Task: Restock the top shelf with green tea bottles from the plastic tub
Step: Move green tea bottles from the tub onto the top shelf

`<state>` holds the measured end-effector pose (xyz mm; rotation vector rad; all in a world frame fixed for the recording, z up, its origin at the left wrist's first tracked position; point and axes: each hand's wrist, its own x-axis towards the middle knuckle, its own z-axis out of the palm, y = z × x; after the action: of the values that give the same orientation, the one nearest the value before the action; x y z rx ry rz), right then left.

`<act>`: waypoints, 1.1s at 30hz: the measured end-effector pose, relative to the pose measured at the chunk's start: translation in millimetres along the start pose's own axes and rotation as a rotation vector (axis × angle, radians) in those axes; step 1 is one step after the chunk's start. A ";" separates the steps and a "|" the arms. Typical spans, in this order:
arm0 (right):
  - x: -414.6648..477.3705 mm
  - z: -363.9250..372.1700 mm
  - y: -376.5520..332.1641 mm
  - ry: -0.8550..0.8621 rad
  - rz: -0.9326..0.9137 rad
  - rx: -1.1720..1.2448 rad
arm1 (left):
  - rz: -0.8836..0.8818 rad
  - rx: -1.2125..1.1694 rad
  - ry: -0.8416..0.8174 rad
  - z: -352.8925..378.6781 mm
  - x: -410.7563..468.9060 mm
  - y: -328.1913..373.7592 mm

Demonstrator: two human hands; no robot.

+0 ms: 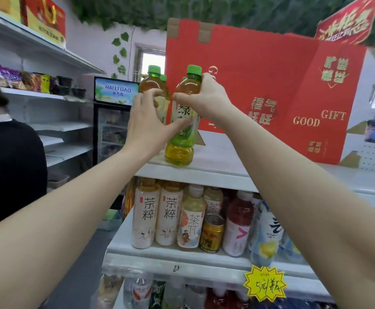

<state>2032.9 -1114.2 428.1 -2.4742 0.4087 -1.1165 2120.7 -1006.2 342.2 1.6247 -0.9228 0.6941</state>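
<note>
At the far left a person in a black top with white trim [8, 166] is cut off by the frame edge. Behind, a drinks cooler with a blue "HAI LI GAO" sign [115, 91] stands partly hidden by the raised arms.

The left hand [147, 126] reaches up to the white metal top shelf [222, 166], fingers curled and thumb pressed against the green label of the front bottle; its palm covers most of a second green-capped tea bottle [152, 82] behind, so whether it grips that one cannot be told. More green caps peek between the two, too hidden to count.

The clear plastic green tea bottle with a green cap and green label [183, 121] stands upright at the shelf's front edge, between both hands. The right hand [201, 97] is closed around its shoulder just under the cap.

Just beside it to the right, a large red cardboard gift box with gold "GOOD GIFT" lettering [271, 97] fills the shelf. The plastic tub is out of view.
</note>
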 end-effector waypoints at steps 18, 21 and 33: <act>34.4 36.8 27.3 0.155 -0.036 -0.136 | -0.195 0.242 -0.196 -1.7 -4.9 -70.3; 30.8 37.0 27.3 0.157 -0.050 -0.172 | -0.192 0.262 -0.228 -5.2 -5.0 -64.6; -65.6 -5.2 32.5 0.138 -0.281 -0.786 | 0.144 0.425 -0.223 -39.0 -44.1 -38.5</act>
<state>1983.7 -1116.7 373.7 -3.2162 0.6556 -1.4502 2131.0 -954.7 295.3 2.0561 -1.1140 0.8629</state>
